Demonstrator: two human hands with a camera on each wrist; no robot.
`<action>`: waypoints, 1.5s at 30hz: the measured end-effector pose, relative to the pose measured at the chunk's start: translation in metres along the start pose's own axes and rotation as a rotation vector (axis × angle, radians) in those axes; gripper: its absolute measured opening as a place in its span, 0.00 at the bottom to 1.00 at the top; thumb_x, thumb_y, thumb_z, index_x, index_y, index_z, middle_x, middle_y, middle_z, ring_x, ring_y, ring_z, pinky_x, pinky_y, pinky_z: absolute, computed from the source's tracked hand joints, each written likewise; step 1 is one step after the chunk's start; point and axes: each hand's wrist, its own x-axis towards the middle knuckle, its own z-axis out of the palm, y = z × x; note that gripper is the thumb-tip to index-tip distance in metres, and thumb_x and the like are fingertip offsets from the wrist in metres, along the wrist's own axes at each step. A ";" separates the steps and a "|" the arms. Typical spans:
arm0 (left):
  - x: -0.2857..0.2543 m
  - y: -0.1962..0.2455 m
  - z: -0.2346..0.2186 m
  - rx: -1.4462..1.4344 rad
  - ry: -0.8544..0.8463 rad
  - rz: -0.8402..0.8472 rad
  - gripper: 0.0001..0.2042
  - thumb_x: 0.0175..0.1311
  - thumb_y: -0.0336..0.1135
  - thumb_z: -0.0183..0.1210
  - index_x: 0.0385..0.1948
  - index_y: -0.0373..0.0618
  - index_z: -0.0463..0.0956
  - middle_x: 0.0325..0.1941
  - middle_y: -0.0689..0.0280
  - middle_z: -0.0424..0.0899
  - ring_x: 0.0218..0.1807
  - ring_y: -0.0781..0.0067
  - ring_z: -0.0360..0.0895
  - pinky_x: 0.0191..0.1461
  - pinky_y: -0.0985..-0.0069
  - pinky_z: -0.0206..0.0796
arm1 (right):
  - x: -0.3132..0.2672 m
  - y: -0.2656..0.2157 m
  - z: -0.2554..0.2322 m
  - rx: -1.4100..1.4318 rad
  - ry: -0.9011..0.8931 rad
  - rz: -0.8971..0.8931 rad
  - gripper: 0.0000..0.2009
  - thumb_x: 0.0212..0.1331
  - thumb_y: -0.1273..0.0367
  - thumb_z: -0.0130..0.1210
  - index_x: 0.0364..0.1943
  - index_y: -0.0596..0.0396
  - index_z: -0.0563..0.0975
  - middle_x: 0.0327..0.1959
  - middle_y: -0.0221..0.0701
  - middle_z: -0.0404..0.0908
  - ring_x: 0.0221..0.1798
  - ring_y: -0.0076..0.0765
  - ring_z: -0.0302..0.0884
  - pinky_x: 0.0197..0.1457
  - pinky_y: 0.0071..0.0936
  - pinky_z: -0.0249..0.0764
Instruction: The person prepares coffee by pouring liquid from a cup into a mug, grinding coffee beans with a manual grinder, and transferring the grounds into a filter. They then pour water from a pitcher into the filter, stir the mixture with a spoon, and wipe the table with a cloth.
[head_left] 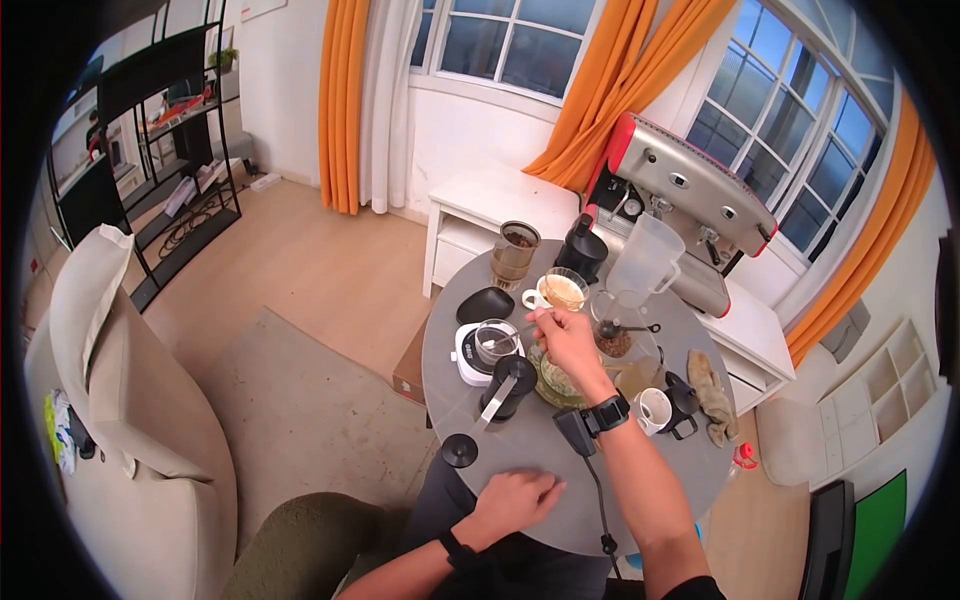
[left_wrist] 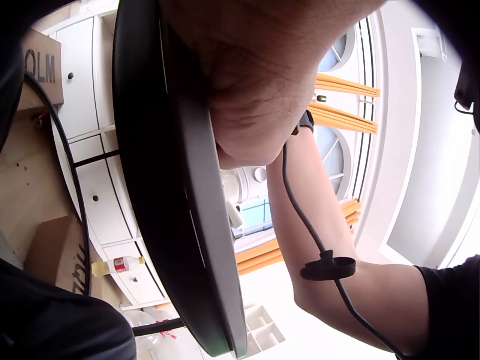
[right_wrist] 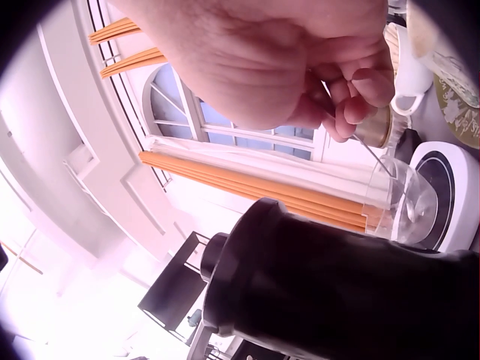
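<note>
My right hand [head_left: 568, 348] is over the table and pinches the thin metal handle of a spoon [right_wrist: 373, 155]. The spoon's far end reaches into a small clear glass cup [head_left: 493, 341], which stands on a white scale [head_left: 470, 362] with a dark top. Close beneath the hand, in the right wrist view, is a black hand coffee grinder [right_wrist: 330, 277]; its crank [head_left: 492, 400] sticks out toward the table's front. My left hand [head_left: 515, 500] rests at the near edge of the round grey table [head_left: 520, 450], fingers loosely bent and holding nothing.
Behind the scale stand a white cup [head_left: 535, 299], a glass jar of beans [head_left: 514, 256] and a black kettle [head_left: 583, 250]. Right of my hand are a clear pitcher [head_left: 645, 262], a mug [head_left: 652, 410] and a cloth [head_left: 711, 398]. An espresso machine [head_left: 690, 190] stands on a white cabinet.
</note>
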 end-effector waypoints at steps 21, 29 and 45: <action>-0.010 0.003 -0.005 -0.190 0.088 -0.096 0.19 0.68 0.35 0.71 0.18 0.40 0.74 0.14 0.64 0.71 0.14 0.75 0.66 0.21 0.73 0.59 | -0.009 0.001 0.006 0.249 -0.035 0.085 0.13 0.75 0.67 0.56 0.49 0.66 0.79 0.30 0.32 0.81 0.24 0.22 0.77 0.21 0.24 0.70; -0.025 -0.009 -0.017 -0.245 0.418 -0.380 0.09 0.70 0.32 0.69 0.40 0.42 0.76 0.36 0.70 0.78 0.35 0.81 0.68 0.40 0.77 0.64 | -0.017 0.003 -0.001 0.257 -0.046 0.078 0.16 0.75 0.68 0.56 0.54 0.73 0.75 0.30 0.34 0.82 0.25 0.25 0.78 0.23 0.24 0.72; 0.062 -0.026 -0.056 -0.348 0.321 -0.369 0.36 0.68 0.40 0.72 0.72 0.38 0.62 0.69 0.57 0.72 0.69 0.67 0.69 0.74 0.68 0.59 | -0.078 -0.002 -0.036 0.110 -0.067 0.069 0.27 0.73 0.70 0.56 0.69 0.79 0.68 0.32 0.38 0.84 0.27 0.27 0.80 0.27 0.26 0.76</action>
